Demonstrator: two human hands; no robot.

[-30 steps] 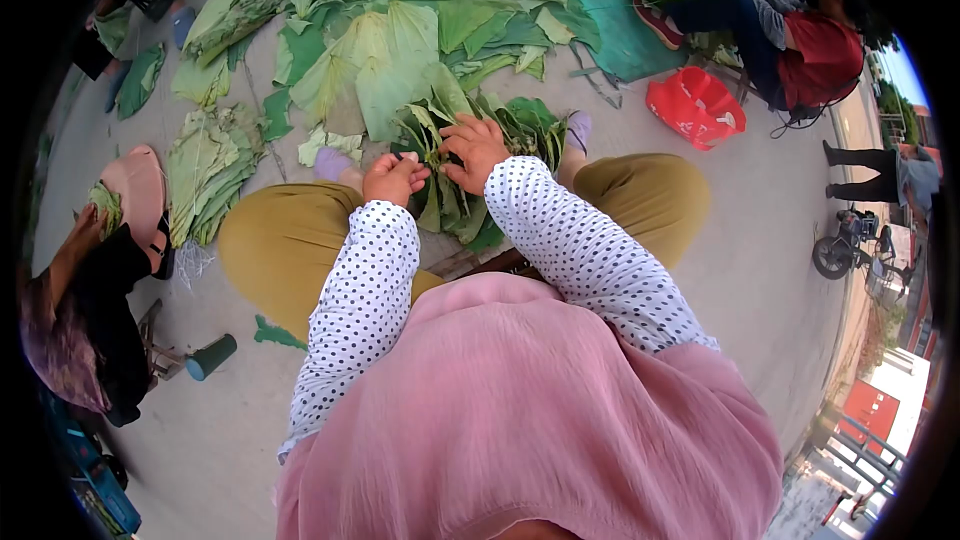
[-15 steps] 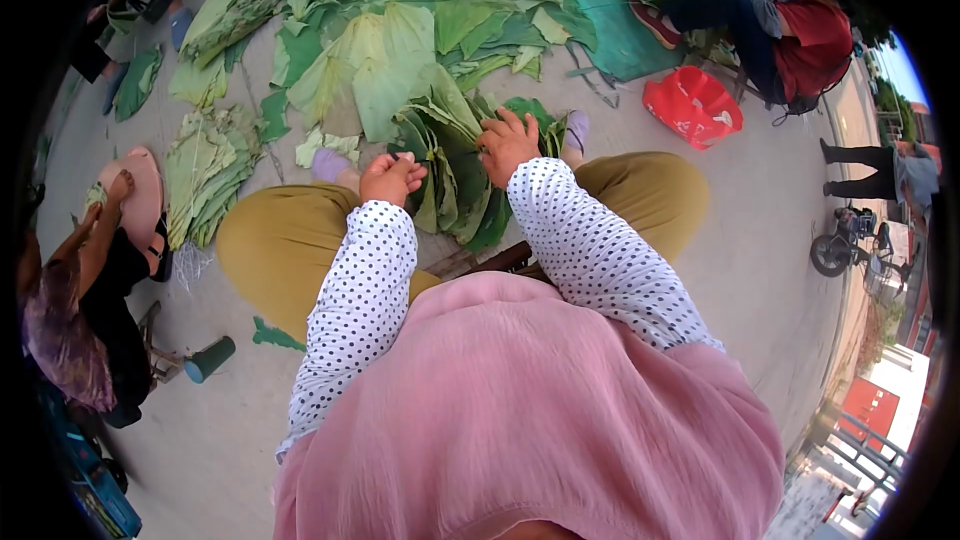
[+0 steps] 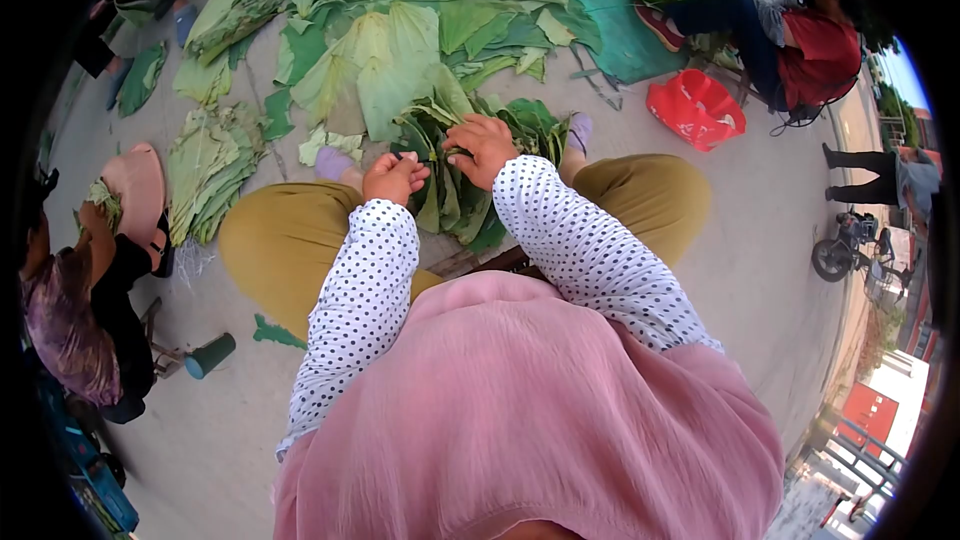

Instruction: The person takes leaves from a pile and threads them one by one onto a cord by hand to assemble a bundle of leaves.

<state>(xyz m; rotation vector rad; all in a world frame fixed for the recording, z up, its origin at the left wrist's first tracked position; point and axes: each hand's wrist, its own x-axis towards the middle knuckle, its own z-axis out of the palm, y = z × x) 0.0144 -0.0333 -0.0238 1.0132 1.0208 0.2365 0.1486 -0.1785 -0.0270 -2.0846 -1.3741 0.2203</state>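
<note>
A bundle of large green leaves point(image 3: 462, 212), folded and loosely layered, stands between my feet. At its left edge is my left hand point(image 3: 396, 178), closed in a pinch with a small dark thing at the fingertips that I cannot make out. My right hand point(image 3: 482, 148) lies over the top of the bundle, its fingers curled around leaf edges and pointing toward the left hand. A narrow gap separates the two hands. The undersides of the right fingers are hidden.
Flat pale leaves point(image 3: 375, 65) spread over the ground ahead, beside a green sheet point(image 3: 625, 20). A leaf stack point(image 3: 212, 165) lies left. A red bag point(image 3: 697, 110) sits right, near a seated person point(image 3: 815, 55). Another person point(image 3: 75, 315) sits left, by a green cup-shaped container point(image 3: 210, 356).
My right hand has shifted left across the bundle, closer to my left hand, and its fingers have curled more. My left hand stays almost in place. The person at left has moved their hands.
</note>
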